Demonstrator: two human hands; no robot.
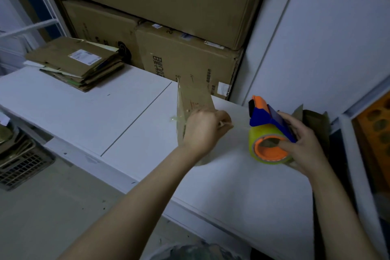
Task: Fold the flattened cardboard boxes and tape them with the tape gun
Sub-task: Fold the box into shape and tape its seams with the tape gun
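Observation:
A small cardboard box (193,99) stands on the white table (84,112), with clear tape along its left edge. My left hand (203,127) is in front of it, fingers curled, pinching the end of a clear tape strip that runs right to the tape gun (268,131). The blue and orange tape gun carries a yellow-green tape roll, and my right hand (304,143) grips it from the right. A stack of flattened cardboard boxes (78,63) lies at the table's far left.
Large brown cartons (185,55) are stacked against the wall behind the table. A folded cardboard box (316,120) sits behind my right hand. A dark crate (21,164) stands on the floor at left. A white cabinet (327,38) rises at right.

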